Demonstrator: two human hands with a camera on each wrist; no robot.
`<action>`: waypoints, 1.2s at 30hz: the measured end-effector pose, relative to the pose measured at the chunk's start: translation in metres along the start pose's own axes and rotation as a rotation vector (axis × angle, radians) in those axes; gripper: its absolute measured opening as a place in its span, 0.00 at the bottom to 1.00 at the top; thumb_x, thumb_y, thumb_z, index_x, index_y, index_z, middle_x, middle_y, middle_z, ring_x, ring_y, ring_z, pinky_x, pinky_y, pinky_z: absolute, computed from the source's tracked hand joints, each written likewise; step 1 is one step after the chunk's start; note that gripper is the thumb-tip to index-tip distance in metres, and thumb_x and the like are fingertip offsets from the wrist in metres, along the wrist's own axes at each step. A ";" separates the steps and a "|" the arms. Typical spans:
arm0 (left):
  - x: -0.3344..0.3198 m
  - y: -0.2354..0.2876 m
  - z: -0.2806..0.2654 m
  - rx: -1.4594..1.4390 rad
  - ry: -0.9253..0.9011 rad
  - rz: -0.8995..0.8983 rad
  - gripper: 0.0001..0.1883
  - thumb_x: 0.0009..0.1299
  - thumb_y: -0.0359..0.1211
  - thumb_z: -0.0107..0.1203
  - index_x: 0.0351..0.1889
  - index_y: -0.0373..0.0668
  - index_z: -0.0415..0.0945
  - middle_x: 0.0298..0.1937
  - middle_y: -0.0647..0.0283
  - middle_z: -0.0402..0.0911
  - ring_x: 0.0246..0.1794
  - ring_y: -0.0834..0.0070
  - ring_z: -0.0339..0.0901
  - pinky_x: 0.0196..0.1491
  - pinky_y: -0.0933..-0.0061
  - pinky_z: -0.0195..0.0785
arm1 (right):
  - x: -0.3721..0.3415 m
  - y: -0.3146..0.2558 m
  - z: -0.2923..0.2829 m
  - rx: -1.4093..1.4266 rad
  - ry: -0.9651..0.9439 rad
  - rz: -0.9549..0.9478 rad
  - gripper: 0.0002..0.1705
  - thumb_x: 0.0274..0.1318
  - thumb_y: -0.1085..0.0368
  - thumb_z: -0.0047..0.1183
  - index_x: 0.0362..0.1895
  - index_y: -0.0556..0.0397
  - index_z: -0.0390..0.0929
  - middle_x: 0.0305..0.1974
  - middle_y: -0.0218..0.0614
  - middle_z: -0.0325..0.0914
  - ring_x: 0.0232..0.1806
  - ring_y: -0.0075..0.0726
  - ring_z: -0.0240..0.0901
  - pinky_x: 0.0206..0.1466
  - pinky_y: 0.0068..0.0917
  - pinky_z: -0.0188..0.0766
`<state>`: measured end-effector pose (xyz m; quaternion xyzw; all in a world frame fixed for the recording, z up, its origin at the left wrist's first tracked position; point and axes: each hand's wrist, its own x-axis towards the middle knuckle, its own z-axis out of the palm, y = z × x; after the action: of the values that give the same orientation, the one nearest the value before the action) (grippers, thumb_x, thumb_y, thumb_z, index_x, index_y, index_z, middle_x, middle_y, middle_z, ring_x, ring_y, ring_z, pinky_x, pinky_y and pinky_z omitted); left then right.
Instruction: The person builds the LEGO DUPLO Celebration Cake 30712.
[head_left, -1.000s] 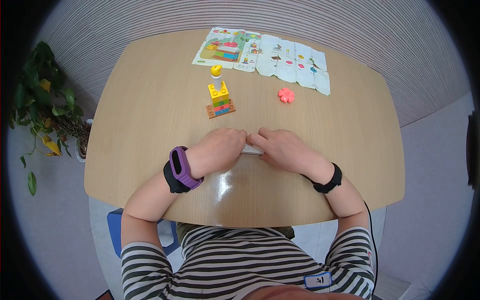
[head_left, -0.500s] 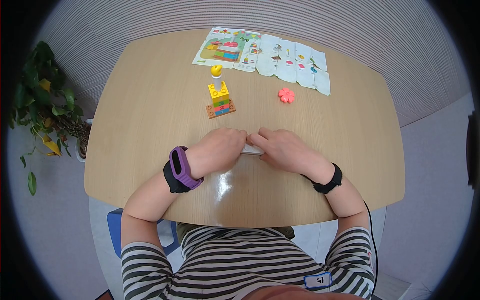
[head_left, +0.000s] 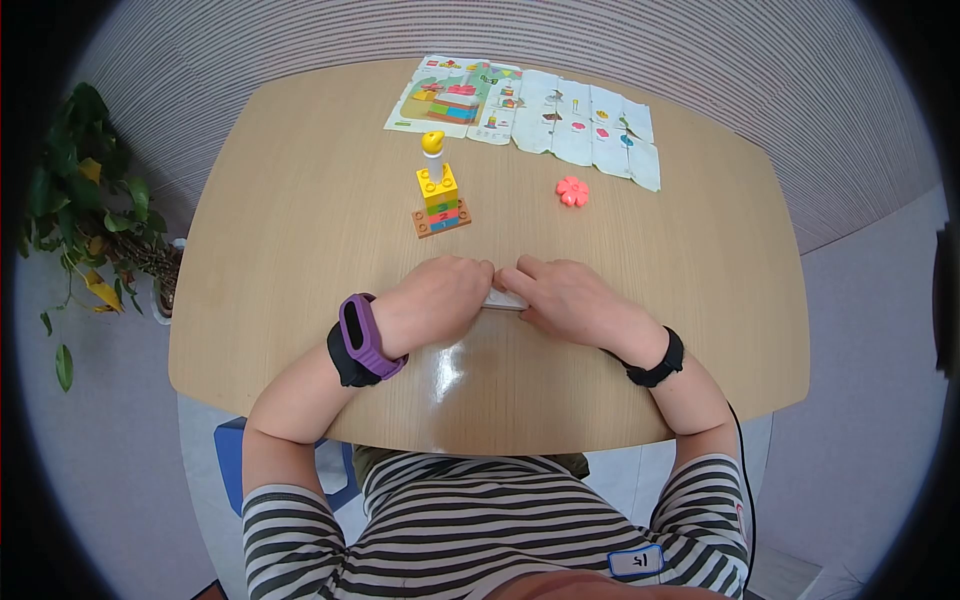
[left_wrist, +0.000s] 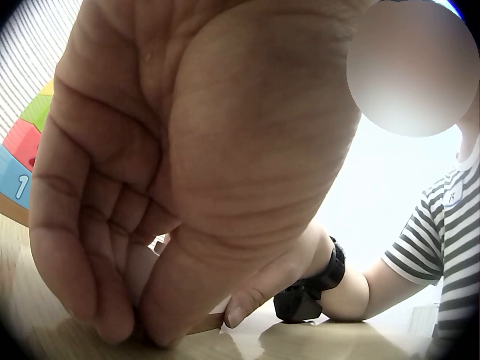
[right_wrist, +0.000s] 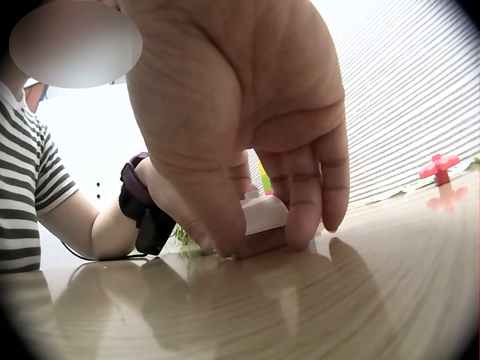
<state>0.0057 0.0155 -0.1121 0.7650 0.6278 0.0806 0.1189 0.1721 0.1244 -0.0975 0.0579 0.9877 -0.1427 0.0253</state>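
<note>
Over the table in front of the person, the left hand (head_left: 437, 294) and the right hand (head_left: 577, 300) meet at a small white toy brick (right_wrist: 264, 216). In the right wrist view the brick sits on a thin brown plate (right_wrist: 262, 243), low at the tabletop. Thumb and fingers of the right hand pinch this pair from two sides. The left hand grips the other end with curled fingers, its fingertips down at the table. From above, the hands hide most of the brick and the plate.
Beyond the left hand stands a tower of numbered bricks (head_left: 442, 205) on a brown base, topped by a yellow-flamed candle (head_left: 433, 147). A pink flower piece (head_left: 573, 191) lies farther right. An unfolded instruction sheet (head_left: 545, 98) lies along the far edge of the table (head_left: 270, 250).
</note>
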 end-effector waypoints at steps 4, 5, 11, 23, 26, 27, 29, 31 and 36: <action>0.000 0.000 0.000 0.002 -0.009 -0.008 0.11 0.56 0.28 0.55 0.34 0.32 0.70 0.28 0.50 0.78 0.32 0.55 0.77 0.36 0.61 0.71 | 0.000 0.000 0.000 0.006 0.000 0.001 0.22 0.45 0.68 0.58 0.47 0.49 0.67 0.35 0.39 0.70 0.36 0.48 0.72 0.37 0.39 0.69; 0.000 0.000 0.000 0.004 -0.009 -0.009 0.11 0.56 0.28 0.55 0.34 0.32 0.70 0.29 0.50 0.78 0.32 0.55 0.77 0.36 0.61 0.71 | 0.000 0.000 0.000 0.007 0.000 0.001 0.22 0.45 0.68 0.58 0.47 0.49 0.67 0.35 0.39 0.70 0.36 0.48 0.72 0.37 0.39 0.69; 0.000 -0.001 0.002 0.016 0.002 0.007 0.11 0.56 0.28 0.55 0.34 0.32 0.70 0.29 0.50 0.78 0.32 0.55 0.77 0.36 0.61 0.71 | 0.000 0.001 0.001 0.007 0.004 0.003 0.23 0.44 0.68 0.58 0.47 0.49 0.67 0.35 0.39 0.70 0.36 0.48 0.72 0.36 0.40 0.69; 0.000 0.000 0.003 0.000 0.014 0.011 0.11 0.56 0.28 0.55 0.34 0.33 0.69 0.28 0.50 0.77 0.32 0.54 0.77 0.36 0.59 0.70 | -0.001 0.003 -0.004 0.075 -0.048 0.014 0.23 0.44 0.67 0.59 0.47 0.49 0.67 0.37 0.39 0.70 0.38 0.49 0.72 0.39 0.40 0.69; 0.000 0.000 0.002 -0.003 0.004 0.009 0.11 0.56 0.28 0.54 0.35 0.33 0.69 0.28 0.50 0.77 0.32 0.54 0.76 0.36 0.59 0.70 | -0.001 0.002 -0.006 0.075 -0.046 0.014 0.21 0.44 0.68 0.59 0.45 0.49 0.68 0.37 0.39 0.70 0.39 0.47 0.71 0.40 0.39 0.69; 0.000 0.000 0.002 -0.003 0.000 0.009 0.11 0.56 0.28 0.54 0.35 0.33 0.69 0.28 0.50 0.77 0.32 0.54 0.76 0.35 0.59 0.70 | -0.002 0.003 -0.008 0.097 -0.038 -0.008 0.21 0.44 0.68 0.59 0.45 0.49 0.68 0.38 0.39 0.70 0.40 0.47 0.71 0.41 0.38 0.70; 0.000 0.000 0.001 -0.002 -0.010 0.006 0.11 0.56 0.28 0.54 0.34 0.33 0.69 0.28 0.50 0.77 0.31 0.53 0.76 0.35 0.58 0.70 | -0.004 0.006 -0.015 0.143 -0.022 -0.052 0.20 0.45 0.68 0.58 0.45 0.50 0.69 0.39 0.39 0.71 0.42 0.46 0.71 0.42 0.37 0.70; 0.001 -0.001 0.003 -0.030 -0.013 -0.012 0.10 0.56 0.28 0.54 0.34 0.33 0.68 0.27 0.49 0.77 0.31 0.53 0.76 0.35 0.58 0.69 | -0.006 0.004 -0.031 0.198 0.153 -0.164 0.21 0.45 0.69 0.58 0.47 0.51 0.69 0.43 0.39 0.72 0.44 0.43 0.71 0.45 0.34 0.70; 0.002 -0.001 0.003 -0.065 -0.025 -0.037 0.10 0.57 0.29 0.54 0.33 0.34 0.68 0.26 0.49 0.76 0.30 0.51 0.75 0.35 0.56 0.68 | -0.025 -0.020 -0.088 0.625 0.522 -0.291 0.26 0.45 0.62 0.61 0.50 0.56 0.69 0.49 0.44 0.72 0.47 0.39 0.71 0.47 0.31 0.70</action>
<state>0.0057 0.0178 -0.1153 0.7499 0.6374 0.0891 0.1529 0.1914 0.1275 -0.0061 -0.0432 0.8682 -0.4175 -0.2648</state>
